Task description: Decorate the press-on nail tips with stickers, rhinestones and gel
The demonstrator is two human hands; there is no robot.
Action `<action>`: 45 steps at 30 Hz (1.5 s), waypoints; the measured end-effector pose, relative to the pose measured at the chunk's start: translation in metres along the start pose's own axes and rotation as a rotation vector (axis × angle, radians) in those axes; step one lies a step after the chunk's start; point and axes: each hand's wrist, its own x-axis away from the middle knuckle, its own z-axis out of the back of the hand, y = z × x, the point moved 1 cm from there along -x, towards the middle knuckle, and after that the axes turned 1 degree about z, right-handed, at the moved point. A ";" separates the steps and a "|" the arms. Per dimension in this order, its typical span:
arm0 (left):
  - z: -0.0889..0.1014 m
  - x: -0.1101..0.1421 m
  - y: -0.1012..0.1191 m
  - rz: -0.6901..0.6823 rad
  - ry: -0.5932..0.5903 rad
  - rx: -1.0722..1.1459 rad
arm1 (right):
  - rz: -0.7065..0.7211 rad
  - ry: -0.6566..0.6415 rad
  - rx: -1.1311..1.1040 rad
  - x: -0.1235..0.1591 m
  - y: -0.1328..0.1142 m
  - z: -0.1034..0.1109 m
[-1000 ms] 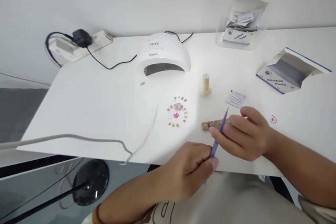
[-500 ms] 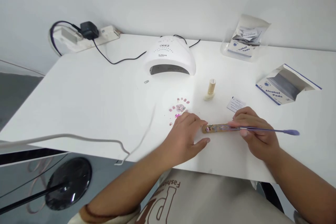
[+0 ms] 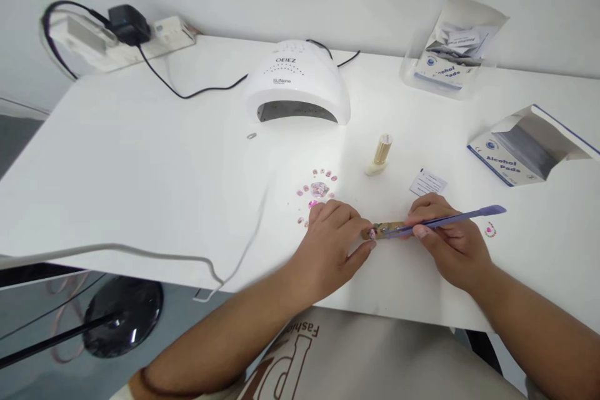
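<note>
My left hand (image 3: pixel 330 240) pinches the left end of a narrow brown strip (image 3: pixel 389 226) between thumb and forefinger, close above the white table. Small shiny pieces sit along the strip, a pink one near my left thumb. My right hand (image 3: pixel 450 237) is closed around slim purple tweezers (image 3: pixel 445 221) with a paddle-shaped rear end pointing right. Their tip lies over the strip, and I cannot tell whether it grips anything. The right fingers cover the strip's right end. Left of my left hand, several pink press-on nails and gems (image 3: pixel 320 189) lie on the table, partly hidden by its fingers.
A white nail lamp (image 3: pixel 297 84) stands at the back. Ahead of my hands are a gold-capped bottle (image 3: pixel 382 153) and a sachet (image 3: pixel 428 182). An open alcohol pad box (image 3: pixel 510 159) is at right, a pink gem ring (image 3: pixel 490 229) beside my right hand. A power strip (image 3: pixel 140 50) lies back left.
The tweezers have turned, their rear end rising and their tip now over the strip. The pink gem ring beside my right hand has come into sight. The view has shifted slightly.
</note>
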 end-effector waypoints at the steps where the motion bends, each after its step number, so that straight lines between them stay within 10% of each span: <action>1: 0.000 0.000 0.000 -0.004 -0.001 -0.001 | -0.010 0.007 0.003 0.000 0.000 0.000; 45: 0.001 -0.001 0.003 0.004 -0.035 -0.005 | -0.196 0.071 -0.123 -0.001 -0.001 -0.006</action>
